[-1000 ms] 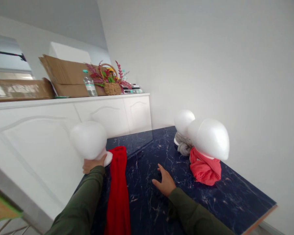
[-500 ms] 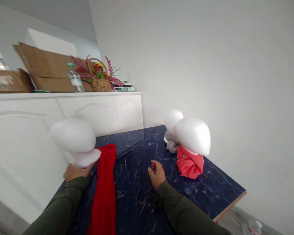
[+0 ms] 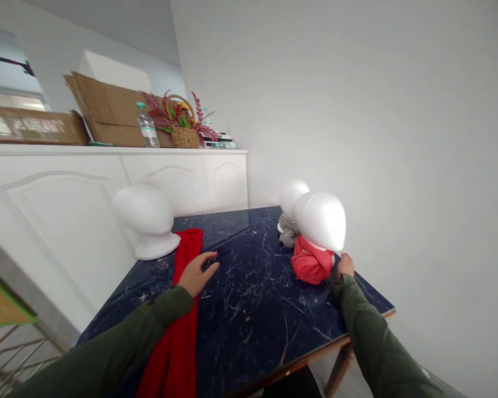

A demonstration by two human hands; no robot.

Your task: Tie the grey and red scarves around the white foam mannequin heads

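My left hand (image 3: 197, 273) is over the red scarf (image 3: 187, 331), its thumb and fingers apart and nothing between them. That scarf runs lengthwise across the dark blue marbled table (image 3: 249, 309). Left of its far end stands a white foam mannequin head (image 3: 144, 210) on its flared base. At the right, my right hand (image 3: 346, 265) is close beside the base of another foam head (image 3: 320, 220), which has a coral-red scarf (image 3: 312, 262) wound around its neck. The fingers of this hand are mostly hidden, so its grip is unclear. Behind is a third head (image 3: 292, 197) with a grey scarf (image 3: 289, 231).
A white cabinet (image 3: 58, 182) borders the table's far left side. On top are cardboard boxes (image 3: 108, 110), a water bottle (image 3: 148, 127) and a flower basket (image 3: 185, 136). A plain wall (image 3: 357, 110) rises behind. Metal rack bars (image 3: 20, 359) show at lower left.
My left hand has let go of the left head's base and moved right, over the red scarf. My right hand has gone from mid-table to the coral-scarfed head's right side. The view has shifted.
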